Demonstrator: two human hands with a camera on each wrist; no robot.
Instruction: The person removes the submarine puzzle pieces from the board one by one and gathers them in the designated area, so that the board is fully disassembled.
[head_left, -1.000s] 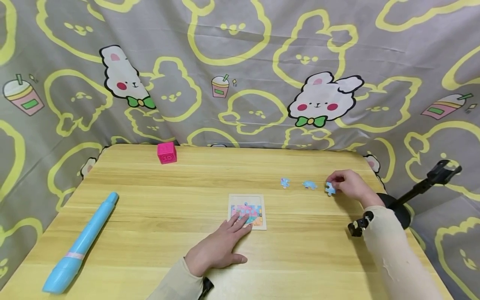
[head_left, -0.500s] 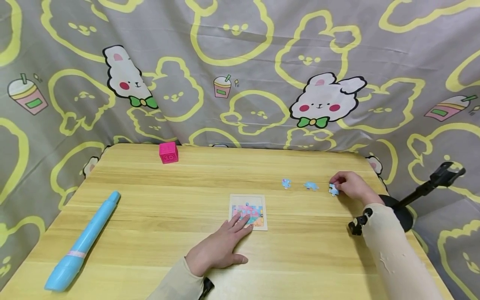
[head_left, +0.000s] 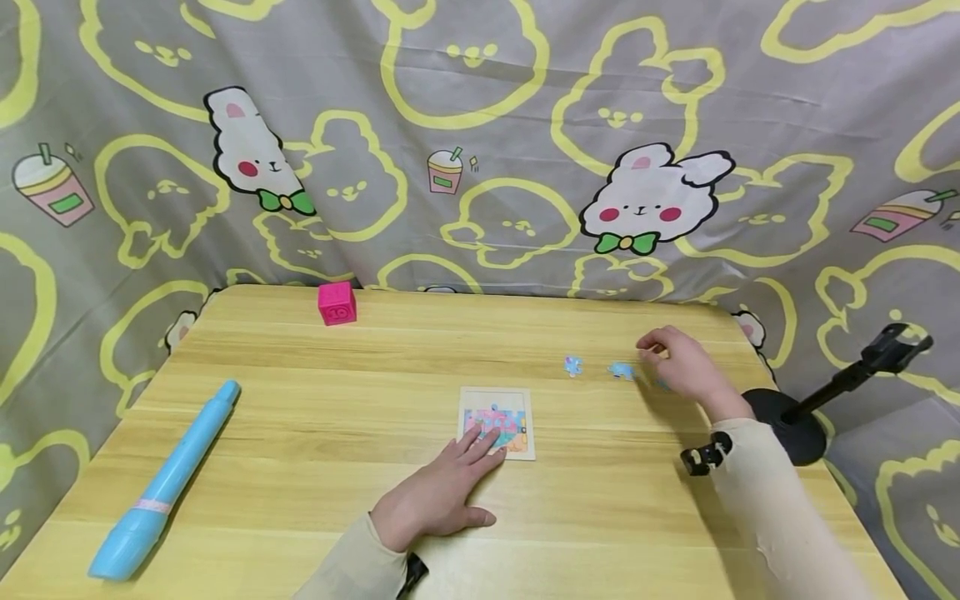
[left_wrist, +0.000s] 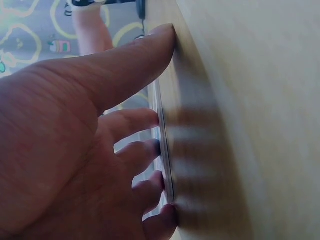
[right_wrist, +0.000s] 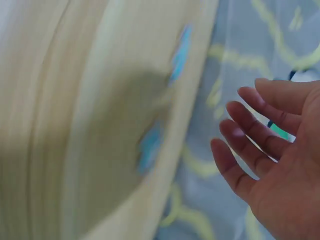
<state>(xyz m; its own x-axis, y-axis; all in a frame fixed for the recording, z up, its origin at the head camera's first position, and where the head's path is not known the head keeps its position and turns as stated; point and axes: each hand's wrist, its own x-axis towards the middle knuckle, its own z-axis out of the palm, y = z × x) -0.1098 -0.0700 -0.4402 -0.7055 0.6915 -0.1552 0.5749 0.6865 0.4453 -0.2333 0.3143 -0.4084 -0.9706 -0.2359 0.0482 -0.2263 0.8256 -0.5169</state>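
Note:
My left hand (head_left: pixel 438 492) lies with straight fingers on the lower part of a small jigsaw puzzle board (head_left: pixel 480 398). Colourful pieces fill the board's lower half, partly under the fingers. In the left wrist view, the fingertips press on the edge of the thin board (left_wrist: pixel 166 165). Raised above the table on the right, my right hand (head_left: pixel 686 367) has loosely bent fingers and holds nothing. Beneath it a blue jigsaw piece (head_left: pixel 663 384) is mostly hidden. Two more blue pieces, one in the middle (head_left: pixel 622 370) and a left piece (head_left: pixel 573 366), lie in a row beside it.
A black stand (head_left: pixel 795 421) with a slanted arm is near the right edge, close to the right forearm. A pink cube (head_left: pixel 337 303) sits at the back left. Along the left side lies a long light-blue tube (head_left: pixel 168 483) with a pink band. Patterned grey fabric (head_left: pixel 525 125) hangs behind.
My right hand has let go of the rightmost jigsaw piece, lifted off it and moved a little left. The left hand stays in place on the board.

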